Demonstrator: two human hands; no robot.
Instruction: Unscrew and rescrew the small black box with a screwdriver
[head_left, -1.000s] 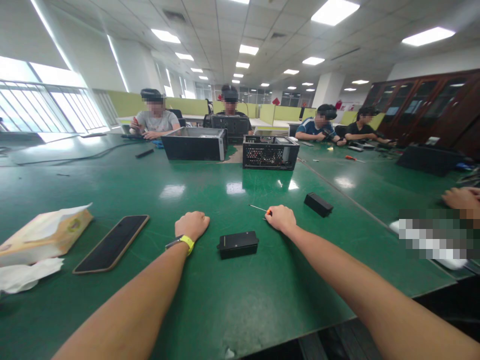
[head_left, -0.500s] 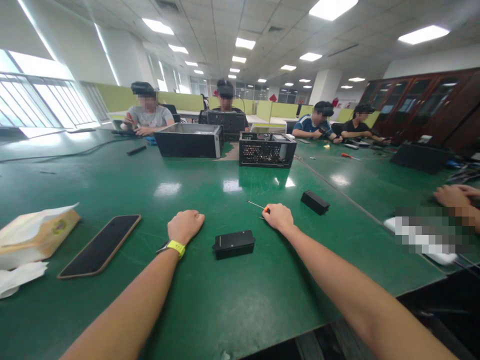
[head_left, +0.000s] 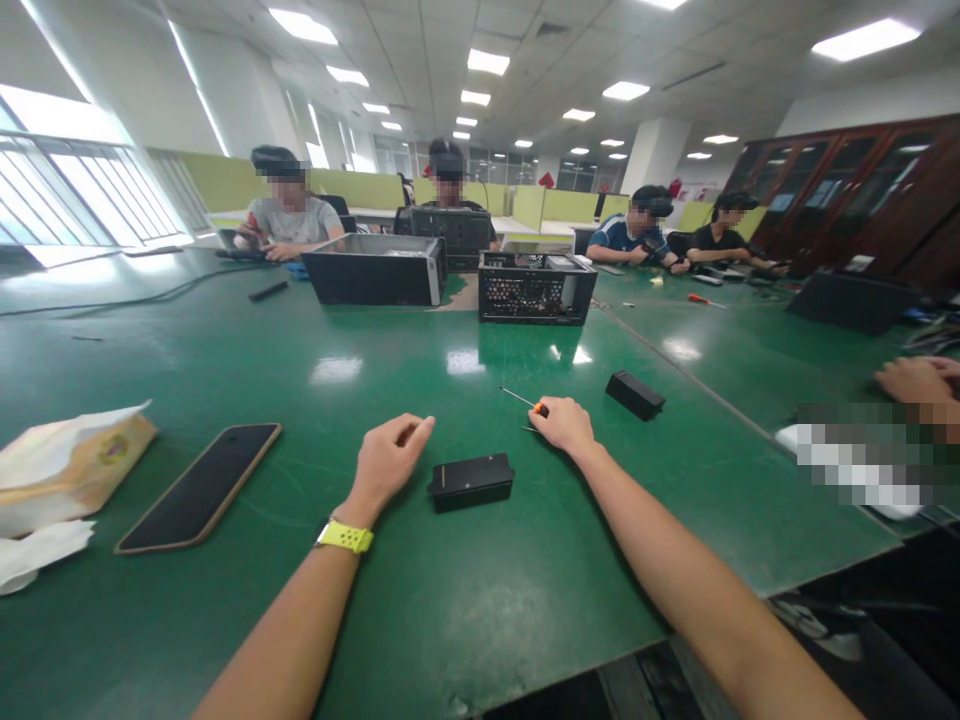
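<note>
A small flat black box (head_left: 471,480) lies on the green table (head_left: 480,610) between my two hands. My left hand (head_left: 388,457), with a yellow band at the wrist, hovers just left of the box with its fingers loosely curled and nothing visible in them. My right hand (head_left: 563,425) rests on the table behind the box's right end, closed round a small screwdriver (head_left: 527,402) with an orange handle; its thin shaft points away to the left. A second black box (head_left: 634,394) lies further back on the right.
A phone (head_left: 201,486) lies face up at left, beside a paper packet (head_left: 67,465) and tissue. Two open computer cases (head_left: 373,269) (head_left: 536,288) stand mid-table. Several people sit along the far side; another person's hand (head_left: 916,380) rests at right.
My left hand has lifted from a fist on the table and turned, moving right toward the black box. My right hand keeps the screwdriver in about the same spot.
</note>
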